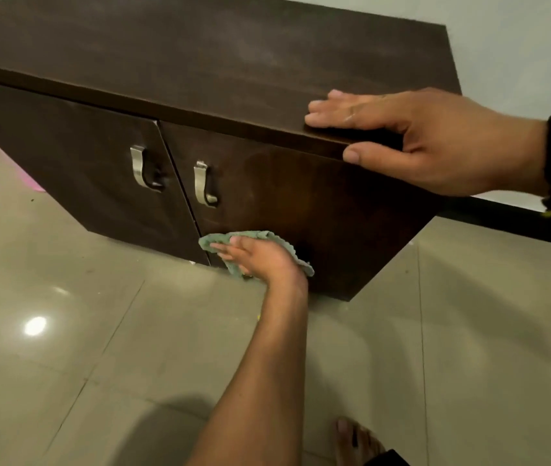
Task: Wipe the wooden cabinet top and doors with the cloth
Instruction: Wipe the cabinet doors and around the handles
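The dark wooden cabinet has a broad top (200,62) with faint dusty streaks and two front doors. My left hand (260,258) presses a grey-green cloth (250,236) flat against the bottom of the right door (301,196), close to the gap between the doors. The left door (66,146) has nothing on it. My right hand (418,136) grips the top's near right corner, fingers flat on top and thumb on the front edge. Black and yellow bands circle that wrist.
Each door carries a curved metal handle (143,169) (203,185) near the centre gap. Glossy grey floor tiles (66,331) lie in front of the cabinet. My bare foot (358,438) stands at the lower right. A pink object (30,179) lies on the floor at the left.
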### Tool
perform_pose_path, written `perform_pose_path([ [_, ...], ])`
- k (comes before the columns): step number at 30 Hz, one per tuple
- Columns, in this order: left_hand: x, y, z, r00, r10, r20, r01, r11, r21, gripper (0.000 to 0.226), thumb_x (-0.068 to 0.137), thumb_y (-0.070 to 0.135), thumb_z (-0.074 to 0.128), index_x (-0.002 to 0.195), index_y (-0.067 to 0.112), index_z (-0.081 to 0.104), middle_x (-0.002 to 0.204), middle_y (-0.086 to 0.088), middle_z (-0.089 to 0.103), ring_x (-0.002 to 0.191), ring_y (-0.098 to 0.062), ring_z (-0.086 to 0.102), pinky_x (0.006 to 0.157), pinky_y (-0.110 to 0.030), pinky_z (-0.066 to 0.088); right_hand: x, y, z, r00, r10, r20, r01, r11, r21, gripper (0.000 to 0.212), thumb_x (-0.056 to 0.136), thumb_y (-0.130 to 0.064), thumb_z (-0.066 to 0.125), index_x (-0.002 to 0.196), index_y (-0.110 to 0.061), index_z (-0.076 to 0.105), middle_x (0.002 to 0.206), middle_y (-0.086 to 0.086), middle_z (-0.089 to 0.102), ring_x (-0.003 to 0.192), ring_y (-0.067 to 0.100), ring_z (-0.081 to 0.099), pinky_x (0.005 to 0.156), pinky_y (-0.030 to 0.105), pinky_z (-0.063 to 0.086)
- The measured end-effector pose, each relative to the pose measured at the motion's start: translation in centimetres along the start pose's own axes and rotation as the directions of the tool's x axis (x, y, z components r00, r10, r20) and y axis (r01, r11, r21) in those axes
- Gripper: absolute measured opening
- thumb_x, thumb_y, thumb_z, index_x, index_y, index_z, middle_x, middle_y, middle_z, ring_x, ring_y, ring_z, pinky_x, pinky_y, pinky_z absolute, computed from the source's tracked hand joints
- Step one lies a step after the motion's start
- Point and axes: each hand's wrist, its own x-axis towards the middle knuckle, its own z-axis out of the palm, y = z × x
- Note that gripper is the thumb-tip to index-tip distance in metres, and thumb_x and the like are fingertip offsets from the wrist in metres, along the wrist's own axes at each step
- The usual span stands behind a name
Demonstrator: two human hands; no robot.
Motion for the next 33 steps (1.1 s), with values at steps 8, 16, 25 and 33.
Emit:
perform_pose_path([
  [8, 4.4, 1.1, -1.6, 0.977, -0.210, 0.032, 0.212, 0.976, -0.052, 0.071, 0.098, 0.061, 0.014, 0.160, 0.026, 0.008, 0.168, -0.004, 0.011, 0.153, -0.026, 0.017, 0.122, -0.043, 0.010, 0.1, -0.6, -0.1, 1.000, 0.007, -0.010, -0.007, 1.000, -0.013, 0.050, 0.101, -0.048, 0.040, 0.150, -0.041, 0.037, 0.157, -0.022, 0.035, 0.148, -0.001, 0.022, 0.122, 0.040, 0.025],
  [16, 2.1, 2.1, -3.0, 1.000, -0.002, 0.029, -0.002, 0.990, 0.138, 0.056, 0.107, 0.039, 0.010, 0.160, 0.023, 0.004, 0.169, -0.007, 0.006, 0.153, -0.029, 0.012, 0.121, -0.039, 0.011, -0.1, -0.5, -0.1, 1.000, 0.014, -0.014, -0.014, 1.000, 0.015, 0.054, 0.095, -0.047, 0.042, 0.149, -0.042, 0.038, 0.155, -0.023, 0.035, 0.148, -0.001, 0.022, 0.120, 0.042, 0.028],
  [25, 2.5, 3.6, -3.0, 0.999, 0.029, 0.036, -0.029, 0.999, 0.024, 0.060, 0.104, 0.048, 0.009, 0.160, 0.026, 0.004, 0.168, -0.006, 0.011, 0.153, -0.026, 0.014, 0.122, -0.041, 0.014, 0.2, -0.1, 0.3, 0.999, 0.010, -0.048, -0.008, 1.000, 0.026, 0.052, 0.095, -0.044, 0.046, 0.146, -0.045, 0.042, 0.152, -0.028, 0.037, 0.145, -0.010, 0.023, 0.116, 0.030, 0.025],
  [33, 4.3, 6.2, -4.3, 0.964, 0.267, -0.013, -0.265, 0.961, 0.081, 0.053, 0.109, 0.035, 0.016, 0.160, 0.023, 0.005, 0.167, -0.014, 0.013, 0.154, -0.028, 0.010, 0.119, -0.030, 0.007, 0.3, 0.4, 0.4, 0.998, -0.003, -0.069, 0.006, 0.999, 0.036, 0.046, 0.099, -0.050, 0.045, 0.146, -0.048, 0.041, 0.151, -0.031, 0.037, 0.144, -0.009, 0.024, 0.114, 0.028, 0.025],
])
